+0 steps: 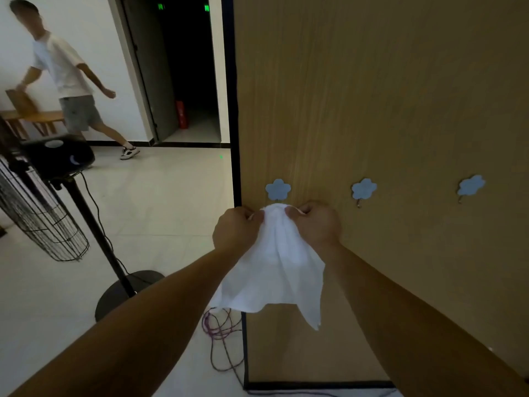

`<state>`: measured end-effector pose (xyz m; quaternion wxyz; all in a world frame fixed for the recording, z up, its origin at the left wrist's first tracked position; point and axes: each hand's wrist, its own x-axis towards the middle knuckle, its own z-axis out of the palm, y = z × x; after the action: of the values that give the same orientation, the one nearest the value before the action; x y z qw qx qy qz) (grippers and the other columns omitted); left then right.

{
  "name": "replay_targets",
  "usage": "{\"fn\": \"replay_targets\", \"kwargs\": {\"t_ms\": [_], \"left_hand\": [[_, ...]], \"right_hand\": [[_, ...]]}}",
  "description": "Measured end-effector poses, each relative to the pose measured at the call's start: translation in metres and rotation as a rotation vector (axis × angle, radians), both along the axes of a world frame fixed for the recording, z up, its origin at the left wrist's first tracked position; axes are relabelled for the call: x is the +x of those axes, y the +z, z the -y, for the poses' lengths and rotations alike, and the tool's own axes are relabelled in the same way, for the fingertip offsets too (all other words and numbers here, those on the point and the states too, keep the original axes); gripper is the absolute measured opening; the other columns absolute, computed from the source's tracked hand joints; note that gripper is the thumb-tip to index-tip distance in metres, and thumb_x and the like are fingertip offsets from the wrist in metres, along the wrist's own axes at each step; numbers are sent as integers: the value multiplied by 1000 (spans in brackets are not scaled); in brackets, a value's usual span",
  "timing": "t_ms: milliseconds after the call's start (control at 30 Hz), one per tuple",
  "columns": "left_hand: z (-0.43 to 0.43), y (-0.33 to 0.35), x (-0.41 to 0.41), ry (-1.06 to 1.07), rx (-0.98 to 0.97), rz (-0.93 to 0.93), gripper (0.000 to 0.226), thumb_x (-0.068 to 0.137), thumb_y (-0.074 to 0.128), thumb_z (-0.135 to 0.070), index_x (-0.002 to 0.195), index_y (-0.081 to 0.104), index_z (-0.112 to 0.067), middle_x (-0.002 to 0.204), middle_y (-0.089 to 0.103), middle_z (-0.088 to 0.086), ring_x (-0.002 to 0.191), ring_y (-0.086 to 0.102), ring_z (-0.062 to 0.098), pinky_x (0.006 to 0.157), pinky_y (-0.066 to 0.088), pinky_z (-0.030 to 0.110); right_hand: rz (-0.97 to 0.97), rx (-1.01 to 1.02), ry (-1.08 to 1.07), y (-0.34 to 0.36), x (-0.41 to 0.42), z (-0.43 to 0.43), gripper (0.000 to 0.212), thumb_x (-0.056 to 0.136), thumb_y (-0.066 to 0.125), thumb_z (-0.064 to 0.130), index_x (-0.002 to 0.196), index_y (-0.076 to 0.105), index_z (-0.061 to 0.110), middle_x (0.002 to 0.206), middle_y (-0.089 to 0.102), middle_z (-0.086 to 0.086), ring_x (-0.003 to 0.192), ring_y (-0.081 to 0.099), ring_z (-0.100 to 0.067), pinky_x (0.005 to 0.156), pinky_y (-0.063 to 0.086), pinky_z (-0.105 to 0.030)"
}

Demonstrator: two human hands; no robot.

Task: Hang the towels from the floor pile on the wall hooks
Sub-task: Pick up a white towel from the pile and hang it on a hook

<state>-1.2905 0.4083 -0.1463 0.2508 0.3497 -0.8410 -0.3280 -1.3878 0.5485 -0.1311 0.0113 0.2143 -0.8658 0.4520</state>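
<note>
A white towel (279,262) hangs down in front of a wooden wall panel (372,96). My left hand (237,230) and my right hand (316,224) both pinch its top edge, one on each side. The top of the towel sits just below the leftmost hook (277,190), which has a blue flower-shaped plate. Whether the cloth is caught on the hook's metal prong I cannot tell. Two more blue flower hooks, the middle hook (364,189) and the right hook (471,186), are bare. The floor pile is out of view.
A black standing fan (51,202) with a round base (126,290) stands on the tiled floor at left. Purple and black cables (220,333) lie by the panel's foot. A person (71,81) walks past a dark doorway at the back left.
</note>
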Motion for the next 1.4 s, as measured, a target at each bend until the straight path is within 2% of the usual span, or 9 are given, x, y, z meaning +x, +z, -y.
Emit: {"fn": "replay_targets", "kwargs": {"t_ms": [133, 300, 467, 633, 767, 900, 1000, 1267, 1400], "left_hand": [[-9, 1, -3, -85, 303, -7, 38, 78, 63, -51, 60, 58, -17, 59, 58, -4, 61, 57, 16, 52, 38, 23], [-25, 4, -4, 4, -291, 323, 35, 86, 45, -55, 73, 57, -25, 71, 57, -7, 79, 58, 18, 71, 35, 32], [-29, -4, 11, -121, -743, -26, 21, 88, 60, -30, 93, 64, -10, 87, 63, 8, 81, 58, 29, 70, 42, 36], [-27, -14, 13, -494, -153, -92, 27, 98, 47, -25, 119, 57, -11, 112, 64, 7, 103, 61, 22, 87, 46, 27], [-31, -29, 12, -659, -24, 47, 50, 88, 62, 2, 133, 41, 10, 134, 48, 26, 126, 46, 32, 98, 29, 13], [-34, -32, 13, -557, 106, -104, 34, 91, 52, 8, 124, 47, 14, 124, 53, 29, 113, 50, 29, 91, 34, 8], [-23, -21, 18, -511, 312, -122, 19, 94, 52, -1, 109, 61, -8, 111, 62, 14, 101, 59, 23, 93, 48, 29], [-35, -38, 8, -273, 93, 89, 25, 96, 53, -14, 113, 59, 4, 112, 62, 18, 108, 58, 30, 89, 43, 27], [-37, -39, 7, -157, -36, 34, 32, 84, 70, -27, 107, 59, -8, 103, 64, 9, 92, 60, 22, 75, 42, 23]], "right_hand": [[22, 1, -9, -5, 11, 6, 24, 83, 67, 44, 82, 61, 21, 77, 65, 8, 72, 62, -10, 56, 41, -22], [-451, 310, -156, -11, 22, 4, 19, 87, 57, 43, 91, 69, 29, 97, 63, 4, 99, 51, -20, 85, 30, -34], [-449, 74, 108, -23, 29, 3, 26, 97, 51, 32, 91, 72, 18, 87, 66, -1, 86, 59, -17, 80, 45, -32], [-280, -74, 332, -34, 31, -1, 23, 98, 52, 26, 114, 63, 15, 100, 68, 0, 88, 60, -10, 76, 43, -20], [-152, -16, 342, -39, 18, 1, 36, 89, 58, 10, 125, 58, 9, 111, 65, -6, 97, 60, -16, 82, 40, -19], [-61, 34, 343, -39, 9, -1, 32, 85, 60, 13, 117, 59, 15, 90, 62, 6, 77, 60, -10, 62, 43, -18], [-45, -8, 310, -43, 5, -8, 23, 82, 60, 13, 103, 58, 22, 77, 58, 13, 66, 56, -4, 55, 44, -17], [2, 126, 347, -64, 7, -7, 18, 91, 54, 13, 108, 58, 9, 98, 63, -6, 80, 56, -13, 68, 41, -21], [10, 145, 349, -65, 7, -8, 30, 87, 61, 22, 114, 57, 12, 95, 58, 5, 82, 55, -10, 63, 40, -18]]}}
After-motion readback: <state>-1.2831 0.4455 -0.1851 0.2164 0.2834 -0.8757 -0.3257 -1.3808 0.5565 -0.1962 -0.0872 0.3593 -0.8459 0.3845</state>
